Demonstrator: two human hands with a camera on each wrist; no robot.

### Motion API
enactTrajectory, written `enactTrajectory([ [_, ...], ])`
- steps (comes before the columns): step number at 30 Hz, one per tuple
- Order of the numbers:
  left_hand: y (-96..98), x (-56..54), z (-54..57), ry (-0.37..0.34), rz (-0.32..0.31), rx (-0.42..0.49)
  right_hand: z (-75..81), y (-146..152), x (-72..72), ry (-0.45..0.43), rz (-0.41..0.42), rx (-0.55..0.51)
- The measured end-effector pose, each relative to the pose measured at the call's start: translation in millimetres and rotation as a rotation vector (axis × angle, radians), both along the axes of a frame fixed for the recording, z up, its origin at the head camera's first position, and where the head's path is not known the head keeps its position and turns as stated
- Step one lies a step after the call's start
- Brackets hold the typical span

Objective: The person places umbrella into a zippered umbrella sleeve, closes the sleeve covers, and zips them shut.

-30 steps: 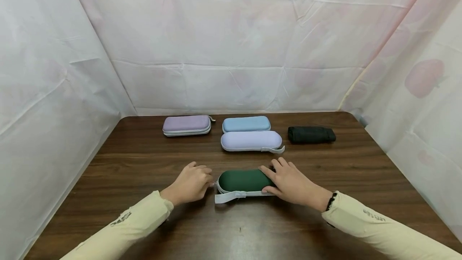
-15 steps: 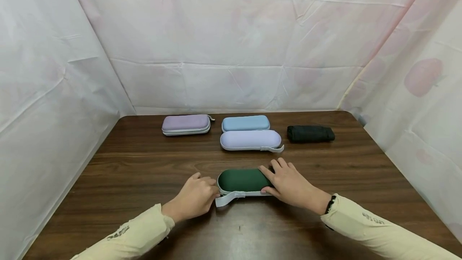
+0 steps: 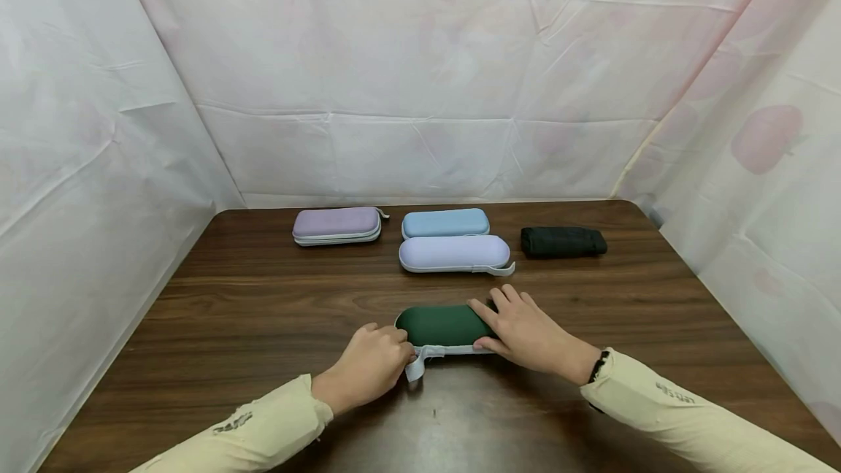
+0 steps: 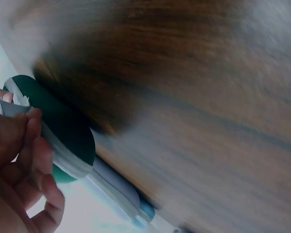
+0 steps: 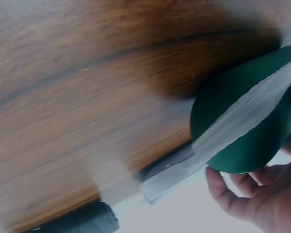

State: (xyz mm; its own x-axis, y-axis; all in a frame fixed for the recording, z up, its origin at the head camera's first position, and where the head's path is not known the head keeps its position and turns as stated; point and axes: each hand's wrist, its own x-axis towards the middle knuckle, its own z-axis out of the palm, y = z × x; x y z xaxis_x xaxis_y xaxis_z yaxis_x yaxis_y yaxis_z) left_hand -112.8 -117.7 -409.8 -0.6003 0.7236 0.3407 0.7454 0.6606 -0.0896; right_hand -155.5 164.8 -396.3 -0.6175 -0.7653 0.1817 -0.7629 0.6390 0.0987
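A dark green hard zip case (image 3: pixel 443 325) with a light grey zipper band lies near the table's front middle. At its front left corner, my left hand (image 3: pixel 371 363) pinches at the zipper; the small tab between the fingertips is mostly hidden. Beside those fingers a short grey strap (image 3: pixel 415 368) hangs off the front. Over the right end my right hand (image 3: pixel 528 331) holds the case, thumb at the front seam and fingers spread across the top. The right wrist view shows the rounded green end (image 5: pixel 237 109) with fingertips on its lid.
Behind the green case lies a lavender zip case (image 3: pixel 453 252), with a light blue case (image 3: pixel 445 223) right behind it. A purple case (image 3: pixel 336 222) is at the back left, a black rolled pouch (image 3: pixel 563 241) at the back right. White sheets (image 3: pixel 420 79) surround the table.
My left hand has moved right, from just beside the case's left end to its front left corner. The grey strap has swung downward. My right hand stays on the case.
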Motion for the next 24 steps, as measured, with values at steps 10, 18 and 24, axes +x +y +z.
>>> enactTrajectory([
  [10,-17.5,-14.2,0.4,-0.205,0.247,0.082,3.6,42.4,-15.8,-0.428,0.066,-0.152],
  [18,-10.3,-21.3,2.6,-0.398,0.16,0.188,-2.6,57.3,-22.7,-0.439,0.121,-0.323],
  [24,-6.5,-28.5,2.4,-0.383,0.147,0.206,-3.1,58.3,-35.2,-0.481,0.12,-0.371],
])
